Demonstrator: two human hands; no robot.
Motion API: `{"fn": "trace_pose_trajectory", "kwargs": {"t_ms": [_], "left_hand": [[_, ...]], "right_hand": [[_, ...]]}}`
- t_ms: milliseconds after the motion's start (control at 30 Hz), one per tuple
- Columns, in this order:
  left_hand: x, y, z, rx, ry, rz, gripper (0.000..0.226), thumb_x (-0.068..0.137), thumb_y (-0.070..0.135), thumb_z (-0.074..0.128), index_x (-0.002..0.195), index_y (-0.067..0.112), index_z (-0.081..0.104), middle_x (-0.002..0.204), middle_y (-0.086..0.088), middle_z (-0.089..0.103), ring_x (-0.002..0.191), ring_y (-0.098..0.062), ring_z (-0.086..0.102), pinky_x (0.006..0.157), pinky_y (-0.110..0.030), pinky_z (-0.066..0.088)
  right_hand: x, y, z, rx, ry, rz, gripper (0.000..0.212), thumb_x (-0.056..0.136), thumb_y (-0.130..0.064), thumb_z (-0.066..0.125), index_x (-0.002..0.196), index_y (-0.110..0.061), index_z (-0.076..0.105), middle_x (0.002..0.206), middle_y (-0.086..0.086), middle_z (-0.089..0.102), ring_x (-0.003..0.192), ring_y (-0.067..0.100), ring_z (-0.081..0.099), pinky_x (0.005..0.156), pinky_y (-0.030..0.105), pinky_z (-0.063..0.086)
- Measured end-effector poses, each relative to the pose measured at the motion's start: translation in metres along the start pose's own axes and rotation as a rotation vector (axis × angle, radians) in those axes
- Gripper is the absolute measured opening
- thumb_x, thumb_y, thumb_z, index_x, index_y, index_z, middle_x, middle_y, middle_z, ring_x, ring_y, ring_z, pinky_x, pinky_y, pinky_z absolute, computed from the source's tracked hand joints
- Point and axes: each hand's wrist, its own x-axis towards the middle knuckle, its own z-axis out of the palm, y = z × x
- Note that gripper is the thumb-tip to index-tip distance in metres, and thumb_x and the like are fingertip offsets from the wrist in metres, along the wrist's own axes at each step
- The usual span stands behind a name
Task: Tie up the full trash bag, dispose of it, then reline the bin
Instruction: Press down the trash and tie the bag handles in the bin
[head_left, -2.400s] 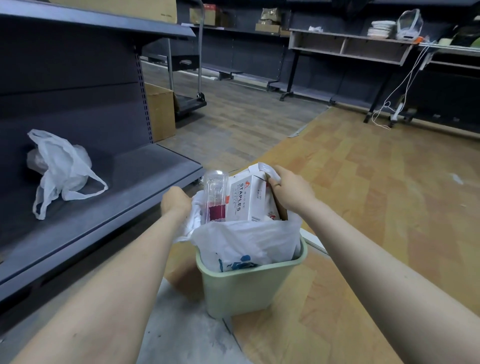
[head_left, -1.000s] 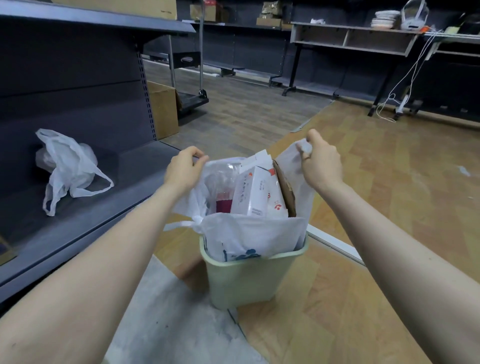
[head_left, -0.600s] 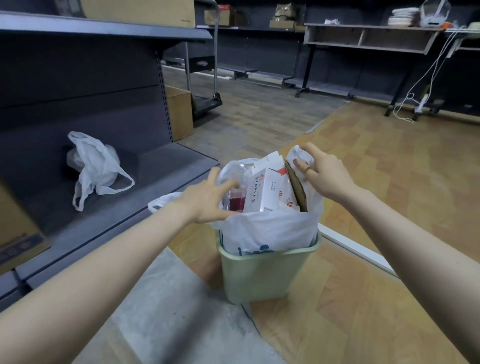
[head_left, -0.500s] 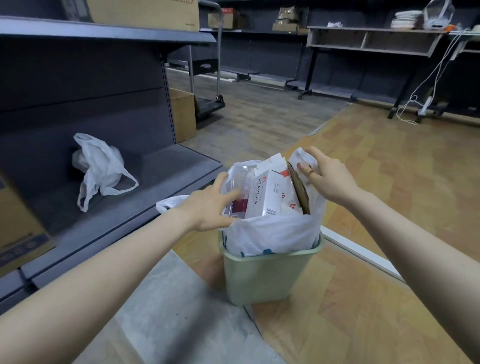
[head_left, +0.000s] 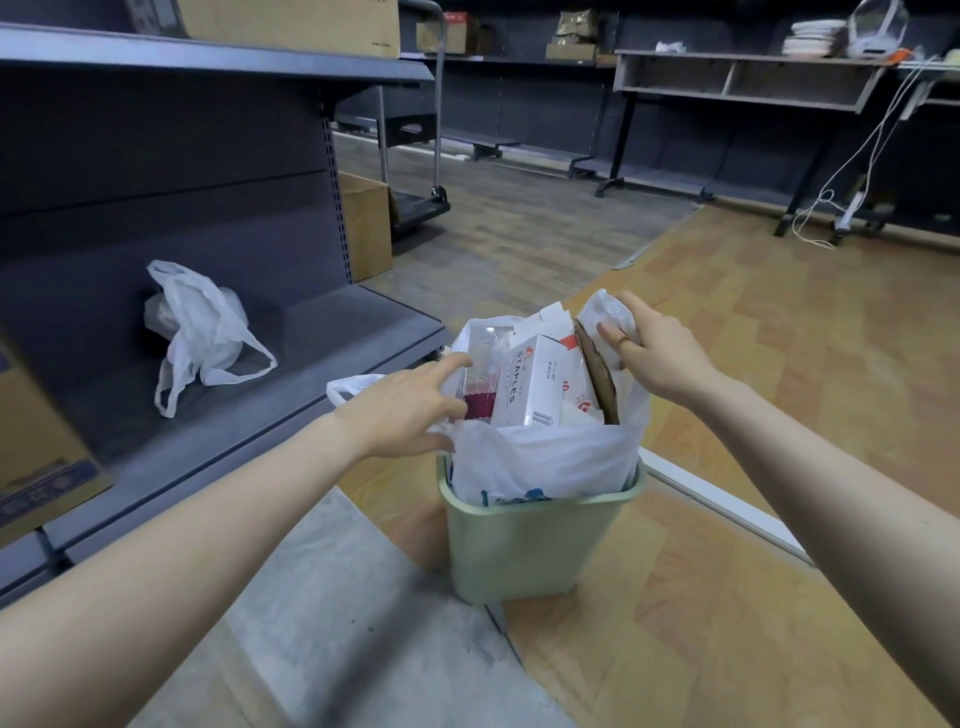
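**Over the bin: both my hands at the top of a full white bag**

On the floor in front of me, where grey concrete meets wood-pattern boards, stands a pale green bin (head_left: 535, 535) lined with a white trash bag (head_left: 540, 462). The bag sits inside the bin and is stuffed above the rim.

From the single head view: my left hand (head_left: 402, 410) reaches in at the bag's left side, fingers (head_left: 452, 364) spread and fairly straight, their tips touching the plastic beside a clear container with red liquid (head_left: 480, 374). They hold nothing. A loose bag handle (head_left: 348, 387) droops behind that hand.

My right hand (head_left: 654, 353) is at the far right of the bag, its fingers curled over a bunched white handle (head_left: 605, 314), gripping it above the contents.

Inside the bag, a white box printed STAPLES (head_left: 530, 384) stands upright in the middle, and a brown cardboard piece (head_left: 597, 371) leans just to its right.

To my left, a dark grey shelf (head_left: 291, 374) carries a second white plastic bag (head_left: 200, 332), lying slumped and well apart from the bin. A brown carton (head_left: 366, 223) sits on the floor beyond the shelf end.
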Motion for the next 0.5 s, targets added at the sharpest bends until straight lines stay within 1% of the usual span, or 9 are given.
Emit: {"fn": "trace_pose_trajectory", "kwargs": {"t_ms": [33,100,167,200,267,333,400,467,500], "left_hand": [[0.001,0.0,0.0,0.02,0.006,-0.01,0.026,0.089,0.039,0.056,0.096,0.017,0.067,0.149,-0.002,0.024,0.106,-0.02,0.05,0.066,-0.025,0.026],[0.005,0.002,0.001,0.037,0.027,-0.023,0.025,0.095,0.029,0.048,0.091,0.014,0.068,0.143,0.0,0.031,0.094,-0.015,0.046,0.059,-0.026,0.023],[0.008,0.003,0.001,0.034,0.069,-0.014,0.025,0.096,0.023,0.045,0.089,0.012,0.066,0.136,0.001,0.039,0.091,-0.017,0.047,0.049,-0.027,0.018],[0.009,0.004,0.002,0.036,0.095,-0.007,0.024,0.096,0.022,0.044,0.088,0.011,0.064,0.133,0.0,0.042,0.093,-0.019,0.049,0.048,-0.027,0.016],[0.012,0.006,0.004,0.038,0.14,0.012,0.021,0.095,0.018,0.044,0.086,0.009,0.061,0.123,-0.002,0.05,0.093,-0.025,0.052,0.051,-0.027,0.02],[0.015,0.006,0.005,0.018,0.204,0.054,0.016,0.091,0.011,0.047,0.082,0.007,0.06,0.106,-0.005,0.058,0.085,-0.028,0.054,0.052,-0.03,0.026],[0.016,0.002,0.0,0.007,0.32,0.066,0.013,0.081,0.005,0.047,0.075,0.007,0.059,0.089,-0.005,0.061,0.071,-0.029,0.055,0.046,-0.028,0.028],[0.016,-0.001,-0.008,-0.036,0.458,-0.005,0.018,0.078,0.01,0.038,0.072,0.008,0.054,0.08,-0.005,0.059,0.065,-0.025,0.05,0.042,-0.028,0.028],[0.017,-0.002,-0.01,-0.078,0.505,-0.068,0.019,0.081,0.012,0.035,0.072,0.01,0.051,0.079,-0.004,0.057,0.065,-0.024,0.047,0.044,-0.029,0.027]], "right_hand": [[0.0,0.0,0.001,-0.009,-0.004,0.003,0.032,0.099,-0.036,0.035,0.13,-0.027,0.04,0.095,0.012,0.068,0.092,0.036,0.063,0.083,0.044,0.05],[0.001,0.002,0.004,-0.031,0.001,0.013,0.03,0.099,-0.031,0.036,0.128,-0.027,0.043,0.099,0.011,0.069,0.088,0.037,0.066,0.083,0.045,0.051],[0.001,0.002,0.006,-0.046,0.013,0.03,0.027,0.099,-0.028,0.037,0.124,-0.025,0.048,0.099,0.01,0.069,0.084,0.037,0.067,0.082,0.044,0.051],[0.002,0.001,0.006,-0.055,0.021,0.031,0.023,0.098,-0.026,0.038,0.116,-0.023,0.051,0.096,0.009,0.069,0.08,0.037,0.067,0.08,0.043,0.052],[0.004,-0.003,0.004,-0.08,0.063,0.038,0.014,0.092,-0.011,0.038,0.092,-0.019,0.05,0.086,0.012,0.068,0.075,0.038,0.067,0.07,0.041,0.053],[0.008,-0.005,-0.001,-0.079,0.162,0.072,0.021,0.079,0.004,0.034,0.081,-0.014,0.045,0.081,0.018,0.064,0.074,0.041,0.064,0.061,0.04,0.048],[0.01,-0.007,-0.01,-0.022,0.286,0.095,0.022,0.074,0.008,0.031,0.08,-0.009,0.045,0.08,0.023,0.062,0.074,0.042,0.062,0.056,0.041,0.044],[0.011,-0.01,-0.018,0.043,0.407,0.119,0.023,0.076,0.007,0.031,0.084,-0.006,0.047,0.079,0.025,0.062,0.073,0.042,0.059,0.055,0.039,0.04],[0.013,-0.011,-0.02,0.05,0.432,0.137,0.024,0.076,0.007,0.031,0.086,-0.006,0.048,0.079,0.025,0.062,0.074,0.042,0.058,0.056,0.037,0.039]]}}
